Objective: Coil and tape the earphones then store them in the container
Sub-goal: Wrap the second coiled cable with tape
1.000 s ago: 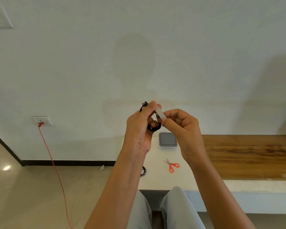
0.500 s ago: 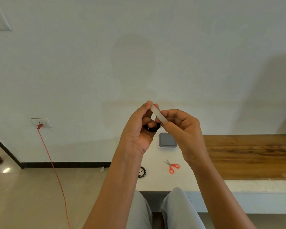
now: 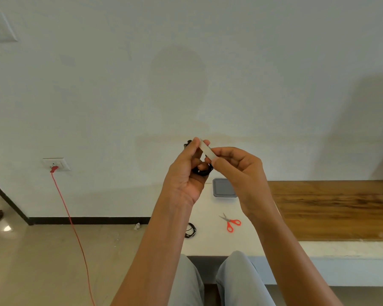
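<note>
Both hands are holding raised before the wall, much as a second ago, though the tape strip is now slanting from 11 to 5 o'clock. The left hand (image 3: 186, 173) is curling shut around the black coiled earphones (image 3: 202, 171), mostly hidden behind its fingers. The right hand (image 3: 237, 171) is pinching the pale tape strip (image 3: 207, 150). On the surface (image 3: 210, 241) below, a grey container (image 3: 223, 188) is sitting at 12 o'clock from red scissors (image 3: 230, 223).

Earphones (image 3: 202, 171) lower in left hand (image 3: 185, 173).
</note>
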A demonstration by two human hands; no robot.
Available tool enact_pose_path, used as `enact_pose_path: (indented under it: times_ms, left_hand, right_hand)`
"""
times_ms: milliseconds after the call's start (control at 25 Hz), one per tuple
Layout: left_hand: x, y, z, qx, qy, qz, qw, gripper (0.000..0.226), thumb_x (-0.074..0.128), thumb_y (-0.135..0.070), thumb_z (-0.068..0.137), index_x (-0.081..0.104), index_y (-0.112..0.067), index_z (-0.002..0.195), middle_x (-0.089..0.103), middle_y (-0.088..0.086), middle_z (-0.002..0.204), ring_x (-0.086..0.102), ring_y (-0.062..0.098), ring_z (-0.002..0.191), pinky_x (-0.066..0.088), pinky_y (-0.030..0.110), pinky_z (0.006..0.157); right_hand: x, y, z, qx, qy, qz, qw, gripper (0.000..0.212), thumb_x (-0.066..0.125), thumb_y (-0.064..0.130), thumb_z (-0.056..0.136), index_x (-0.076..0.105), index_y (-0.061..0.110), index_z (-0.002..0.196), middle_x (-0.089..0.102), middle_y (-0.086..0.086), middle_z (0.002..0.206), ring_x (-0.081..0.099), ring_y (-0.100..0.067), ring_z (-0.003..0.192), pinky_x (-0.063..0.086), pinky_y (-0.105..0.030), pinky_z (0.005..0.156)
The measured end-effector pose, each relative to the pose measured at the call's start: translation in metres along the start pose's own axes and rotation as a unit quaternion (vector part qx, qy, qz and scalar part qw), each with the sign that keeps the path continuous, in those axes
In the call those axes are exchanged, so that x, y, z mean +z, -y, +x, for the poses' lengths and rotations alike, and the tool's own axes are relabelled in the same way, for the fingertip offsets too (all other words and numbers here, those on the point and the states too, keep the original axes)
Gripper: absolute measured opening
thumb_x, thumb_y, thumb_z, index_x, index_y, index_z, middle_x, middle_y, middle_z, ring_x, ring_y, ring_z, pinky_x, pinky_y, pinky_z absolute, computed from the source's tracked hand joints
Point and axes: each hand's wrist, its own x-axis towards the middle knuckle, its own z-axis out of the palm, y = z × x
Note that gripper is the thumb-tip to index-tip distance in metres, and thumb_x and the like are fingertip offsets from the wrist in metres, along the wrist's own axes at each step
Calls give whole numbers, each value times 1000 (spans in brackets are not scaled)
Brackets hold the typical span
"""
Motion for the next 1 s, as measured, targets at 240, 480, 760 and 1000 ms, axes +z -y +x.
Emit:
enact_pose_path:
  times_ms: [240, 480, 760, 1000]
  left_hand:
    - [-1, 12, 0, 50, -24, 75, 996, 24, 65, -29, 89, 68, -8, 78, 57, 0, 64, 37, 8, 45, 43, 19, 52]
    - [-2, 19, -2, 102, -52, 93, 989, 37, 72, -12, 84, 41, -19, 65, 52, -8, 52, 34, 10, 46, 40, 20, 51]
    - [-5, 19, 3, 103, -55, 78, 990, 39, 74, -10, 81, 41, -21, 64, 56, -5, 58, 37, 11, 50, 41, 20, 52]
    - [-4, 22, 3, 100, -65, 71, 990, 39, 73, -8, 81, 41, -20, 63, 56, -3, 59, 42, 8, 44, 43, 20, 51]
  right_hand:
    - [2, 0, 8, 10, -57, -3, 998, 18, 60, 3, 85, 74, 9, 94, 75, 1, 80, 66, 2, 74, 49, -8, 70]
    - [2, 1, 7, 27, -35, 30, 999, 15, 66, 10, 85, 74, 10, 97, 75, 7, 80, 65, 4, 74, 48, -7, 72]
    - [2, 0, 7, 62, -22, 31, 997, 21, 59, 8, 88, 75, 22, 89, 76, 8, 86, 66, 1, 83, 48, -17, 80]
    - [6, -8, 9, 74, -51, 50, 995, 23, 59, 4, 87, 75, 21, 85, 76, 5, 82, 68, -3, 84, 48, -23, 86]
